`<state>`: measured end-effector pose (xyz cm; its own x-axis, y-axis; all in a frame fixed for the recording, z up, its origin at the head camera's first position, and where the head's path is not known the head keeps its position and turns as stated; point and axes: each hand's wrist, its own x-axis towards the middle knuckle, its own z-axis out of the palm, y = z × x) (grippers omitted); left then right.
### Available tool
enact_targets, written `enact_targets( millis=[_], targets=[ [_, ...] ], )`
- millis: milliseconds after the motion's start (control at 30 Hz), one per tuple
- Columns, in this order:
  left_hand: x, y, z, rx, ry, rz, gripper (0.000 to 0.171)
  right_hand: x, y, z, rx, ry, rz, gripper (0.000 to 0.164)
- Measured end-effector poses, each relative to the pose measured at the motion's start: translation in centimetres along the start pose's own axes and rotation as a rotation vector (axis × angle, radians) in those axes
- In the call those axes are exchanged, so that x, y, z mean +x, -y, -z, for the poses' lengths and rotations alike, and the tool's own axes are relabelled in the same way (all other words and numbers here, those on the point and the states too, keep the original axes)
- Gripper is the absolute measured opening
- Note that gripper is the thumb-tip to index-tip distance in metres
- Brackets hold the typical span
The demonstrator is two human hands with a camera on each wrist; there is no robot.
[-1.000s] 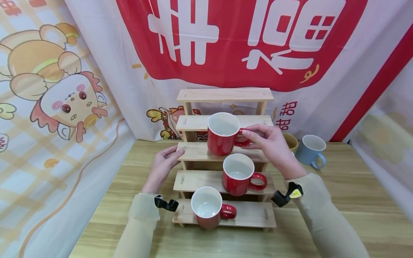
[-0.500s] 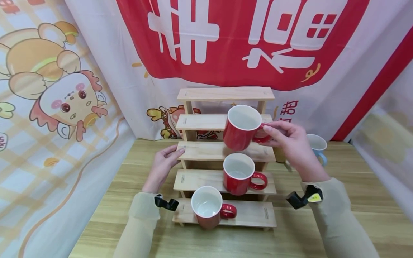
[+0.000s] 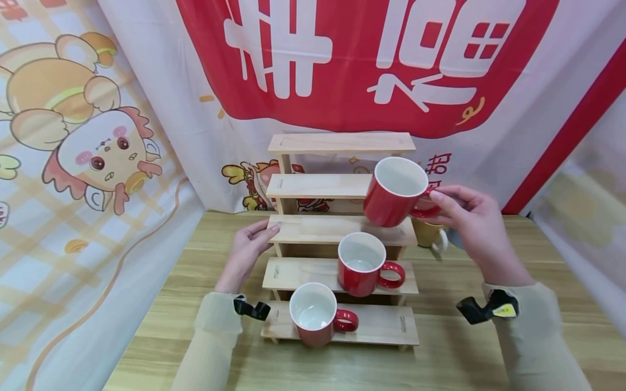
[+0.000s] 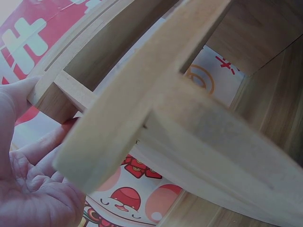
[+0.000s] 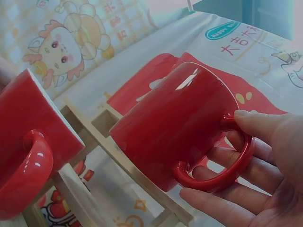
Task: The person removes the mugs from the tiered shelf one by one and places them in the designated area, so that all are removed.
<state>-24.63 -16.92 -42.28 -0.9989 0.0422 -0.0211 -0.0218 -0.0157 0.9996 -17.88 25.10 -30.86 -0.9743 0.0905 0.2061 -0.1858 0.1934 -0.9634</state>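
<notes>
My right hand (image 3: pixel 471 225) holds a red mug (image 3: pixel 393 193) by its handle, thumb on top and fingers through or under the loop. The mug tilts a little, over the right end of the middle step. With thumb above and fingers beneath, my left hand (image 3: pixel 246 252) grips the left end of that step of the wooden tiered shelf (image 3: pixel 308 228). A second red mug (image 3: pixel 359 277) stands on the step below, its handle to the right. On the lowest step is a third red mug (image 3: pixel 315 326). The right wrist view shows the held mug (image 5: pixel 175 123) beside another red mug (image 5: pixel 33 127).
Right of the shelf, a tan mug (image 3: pixel 427 233) stands on the wooden table (image 3: pixel 186 326), partly hidden by the right hand. Behind it, a bit of a blue mug (image 3: pixel 456 239) shows. A printed cloth (image 3: pixel 161 70) hangs behind the shelf and at the sides.
My right hand has lifted the red mug off the middle step and carried it to the right, tilting it slightly. The left hand and the other two red mugs have stayed put.
</notes>
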Motion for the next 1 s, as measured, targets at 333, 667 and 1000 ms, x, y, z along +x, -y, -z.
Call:
enact_targets(
  millis=[333, 667, 1000],
  targets=[
    [0.0, 0.0, 0.0, 0.003, -0.008, -0.003, 0.062, -1.1, -0.9, 2.0, 0.06, -0.027, 0.03, 0.041],
    [0.0, 0.0, -0.1, 0.005, -0.007, -0.004, 0.06, -2.1, -1.7, 4.0, 0.026, -0.06, -0.024, 0.037],
    [-0.3, -0.2, -0.1, 0.004, -0.015, 0.001, 0.061, -2.9, -2.4, 5.5, -0.001, -0.059, -0.086, 0.042]
  ],
)
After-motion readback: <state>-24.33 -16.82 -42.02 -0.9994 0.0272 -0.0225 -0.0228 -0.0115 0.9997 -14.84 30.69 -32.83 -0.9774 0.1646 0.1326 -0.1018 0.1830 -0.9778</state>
